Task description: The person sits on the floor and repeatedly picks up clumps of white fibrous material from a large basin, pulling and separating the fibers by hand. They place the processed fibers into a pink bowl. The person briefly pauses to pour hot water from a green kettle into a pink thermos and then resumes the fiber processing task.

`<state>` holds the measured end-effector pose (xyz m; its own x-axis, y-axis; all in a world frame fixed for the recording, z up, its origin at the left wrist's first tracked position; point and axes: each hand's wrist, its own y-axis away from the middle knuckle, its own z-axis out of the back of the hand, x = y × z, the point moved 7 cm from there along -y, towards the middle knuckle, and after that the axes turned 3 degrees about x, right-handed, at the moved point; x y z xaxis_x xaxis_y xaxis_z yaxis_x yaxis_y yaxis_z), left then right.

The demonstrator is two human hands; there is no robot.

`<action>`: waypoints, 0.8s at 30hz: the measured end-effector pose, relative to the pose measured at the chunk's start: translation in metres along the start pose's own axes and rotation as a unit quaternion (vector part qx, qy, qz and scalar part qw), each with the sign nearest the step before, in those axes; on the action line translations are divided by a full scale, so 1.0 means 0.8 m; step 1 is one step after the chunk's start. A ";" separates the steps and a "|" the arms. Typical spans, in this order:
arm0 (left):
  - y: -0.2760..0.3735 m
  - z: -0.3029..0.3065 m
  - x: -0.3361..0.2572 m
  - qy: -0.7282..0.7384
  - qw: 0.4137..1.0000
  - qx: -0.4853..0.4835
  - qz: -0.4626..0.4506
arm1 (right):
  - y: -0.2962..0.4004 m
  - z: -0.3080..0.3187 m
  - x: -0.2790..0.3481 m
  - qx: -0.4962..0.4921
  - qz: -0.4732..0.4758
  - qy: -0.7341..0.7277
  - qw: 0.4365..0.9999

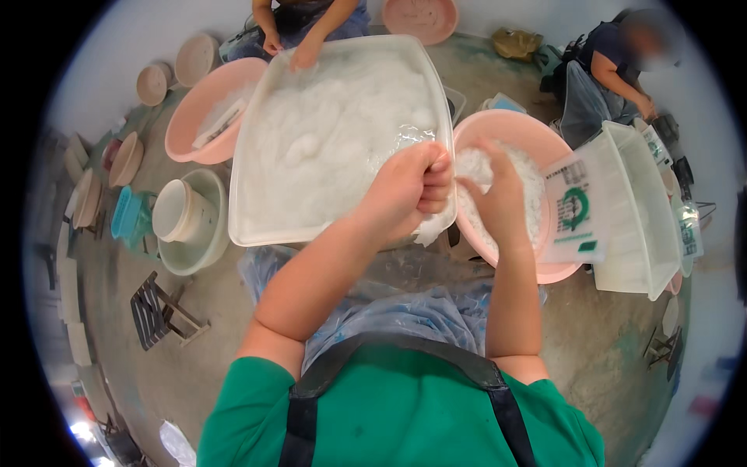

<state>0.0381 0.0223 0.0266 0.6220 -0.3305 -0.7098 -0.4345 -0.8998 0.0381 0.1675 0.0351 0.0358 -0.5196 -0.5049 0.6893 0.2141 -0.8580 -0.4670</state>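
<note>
A large translucent plastic tub [238, 192] lies before me, with white fluffy wet material [344, 117] and water in it. My left hand [411, 181] is closed in a fist over the tub's right rim; a white wisp hangs below it, and whether the fist grips the wisp cannot be told. To the right, my right hand [496, 187] has its thumb and fingers apart over a pink basin [502, 119]. White flaky material [528, 169] fills much of that basin. No object shows between those fingers.
Across the tub a person's hands [306, 53] touch its far rim. A second pink basin [181, 137] stands left, near a white bucket [175, 210] in a pale green basin [201, 257]. Rectangular bins [636, 216] and a printed plastic bag [575, 210] are right. A folding stool [163, 309] stands lower left.
</note>
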 end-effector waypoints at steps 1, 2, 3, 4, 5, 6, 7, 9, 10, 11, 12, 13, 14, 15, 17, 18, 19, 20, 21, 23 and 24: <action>-0.003 -0.020 -0.013 0.054 0.997 0.057 0.006 | 0.005 -0.014 0.010 0.037 0.030 -0.032 0.998; -0.007 -0.034 -0.021 0.108 0.988 0.114 0.011 | 0.011 -0.034 0.026 0.074 0.061 -0.065 0.993; -0.012 -0.020 -0.034 0.088 0.995 0.034 -0.044 | 0.019 -0.051 0.042 0.112 0.090 -0.099 0.985; -0.017 -0.007 -0.048 0.067 0.992 -0.043 -0.098 | 0.022 -0.060 0.040 0.106 0.058 -0.185 0.975; -0.018 0.005 -0.060 0.045 0.980 -0.119 -0.151 | 0.025 -0.068 0.036 0.099 0.026 -0.268 0.958; -0.013 0.045 -0.066 -0.078 0.948 -0.192 -0.240 | 0.023 -0.074 0.034 0.095 0.001 -0.353 0.931; -0.007 0.066 -0.059 -0.232 0.922 -0.186 -0.250 | 0.021 -0.068 0.028 0.073 -0.016 -0.337 0.939; 0.025 0.084 -0.034 -0.515 0.804 -0.167 -0.245 | 0.023 -0.054 0.017 0.034 -0.059 -0.304 0.950; 0.030 0.070 -0.016 -0.551 0.797 -0.110 -0.224 | 0.021 -0.041 0.028 0.022 -0.052 -0.251 0.966; 0.034 0.050 0.004 -0.583 0.786 -0.052 -0.201 | 0.018 -0.037 0.037 0.043 -0.054 -0.283 0.957; 0.034 0.030 0.021 -0.611 0.772 0.008 -0.178 | 0.016 -0.032 0.047 0.063 -0.056 -0.312 0.946; 0.033 0.018 0.020 -0.585 0.782 0.005 -0.215 | 0.014 -0.032 0.053 0.081 -0.057 -0.341 0.935; 0.032 0.006 0.020 -0.559 0.790 0.002 -0.251 | 0.012 -0.031 0.047 0.056 -0.058 -0.394 0.915; 0.032 -0.001 0.015 -0.533 0.796 -0.001 -0.288 | 0.007 -0.033 0.039 0.029 -0.056 -0.447 0.892; 0.023 0.017 0.036 -0.508 0.851 0.038 -0.130 | 0.004 -0.024 0.030 -0.020 -0.062 -0.467 0.882; 0.023 0.027 0.049 -0.507 0.859 0.054 -0.045 | 0.004 -0.016 0.029 -0.042 -0.070 -0.436 0.896; 0.025 0.035 0.062 -0.501 0.862 0.070 0.039 | 0.004 -0.009 0.027 -0.064 -0.077 -0.405 0.909; 0.026 0.034 0.059 -0.506 0.861 0.046 0.023 | 0.003 -0.002 0.032 -0.074 -0.024 -0.312 0.947; 0.030 0.027 0.056 -0.509 0.860 0.024 0.009 | 0.004 0.002 0.036 -0.084 0.027 -0.214 0.973; 0.028 0.022 0.047 -0.485 0.869 -0.028 -0.088 | 0.007 -0.003 0.045 -0.066 0.072 -0.129 0.987; 0.025 0.023 0.039 -0.456 0.871 -0.057 -0.173 | 0.008 -0.012 0.049 -0.041 0.068 -0.145 0.986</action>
<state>0.0367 -0.0005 -0.0074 -0.0967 0.2824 -0.9544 -0.2243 -0.9404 -0.2555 0.1405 0.0112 0.0544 -0.2303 -0.6312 0.7407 0.1915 -0.7756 -0.6014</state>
